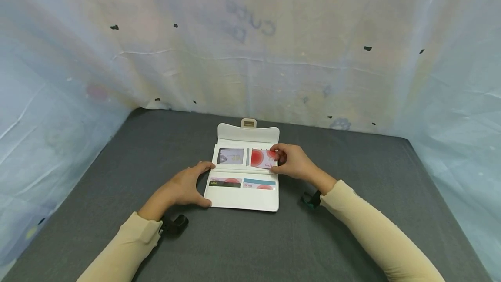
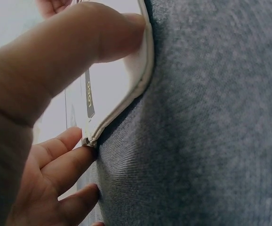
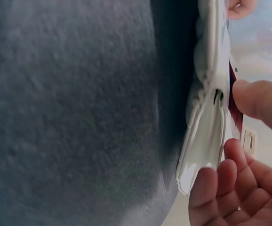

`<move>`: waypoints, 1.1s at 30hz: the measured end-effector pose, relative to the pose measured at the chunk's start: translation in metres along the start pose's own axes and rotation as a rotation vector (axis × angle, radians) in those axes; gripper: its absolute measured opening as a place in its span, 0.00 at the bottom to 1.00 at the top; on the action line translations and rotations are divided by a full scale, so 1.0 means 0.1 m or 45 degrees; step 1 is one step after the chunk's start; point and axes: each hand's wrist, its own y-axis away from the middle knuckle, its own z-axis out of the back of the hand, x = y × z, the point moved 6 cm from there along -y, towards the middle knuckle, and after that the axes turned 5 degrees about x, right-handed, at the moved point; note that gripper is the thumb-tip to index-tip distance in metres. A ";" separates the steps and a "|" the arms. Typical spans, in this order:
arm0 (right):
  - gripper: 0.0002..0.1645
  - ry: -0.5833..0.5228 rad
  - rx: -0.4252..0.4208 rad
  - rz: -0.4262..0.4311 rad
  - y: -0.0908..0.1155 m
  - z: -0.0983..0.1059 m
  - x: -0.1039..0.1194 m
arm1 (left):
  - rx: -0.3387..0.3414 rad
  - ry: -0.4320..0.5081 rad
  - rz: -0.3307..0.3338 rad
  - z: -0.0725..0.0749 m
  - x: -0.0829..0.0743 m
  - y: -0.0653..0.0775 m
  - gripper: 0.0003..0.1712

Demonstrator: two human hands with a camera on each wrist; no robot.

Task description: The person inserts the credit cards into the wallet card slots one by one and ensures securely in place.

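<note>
A white wallet (image 1: 242,199) lies unfolded on the dark cloth, its flap with a gold-toned clasp (image 1: 248,123) pointing away from me. My left hand (image 1: 188,186) rests at its left side, thumb on the near corner and fingertips beside the fold, spread apart. With my right hand (image 1: 293,162) I hold a white card with red circles (image 1: 261,159) at the upper right window, thumb at its near edge and index finger at its far edge. In the right wrist view the thumb meets the card's dark red side (image 3: 233,99). The other right fingers curl beside the wallet.
A purple-grey card (image 1: 231,156) sits in the upper left window. Two lower slots hold a card with a dark LOGO strip (image 1: 225,183) and a blue-edged card (image 1: 259,182). Dark cloth (image 1: 242,247) surrounds the wallet, and a pale patterned curtain (image 1: 250,86) hangs behind.
</note>
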 end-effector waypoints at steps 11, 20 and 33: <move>0.29 0.087 0.040 0.083 -0.11 -0.02 0.08 | -0.001 0.007 0.003 -0.01 0.01 -0.01 0.57; 0.29 0.164 0.074 0.092 -0.19 -0.06 0.16 | -0.006 0.024 -0.010 -0.02 0.00 -0.02 0.56; 0.32 0.094 0.048 0.029 -0.20 -0.06 0.15 | 0.009 0.007 -0.006 -0.03 0.00 -0.04 0.57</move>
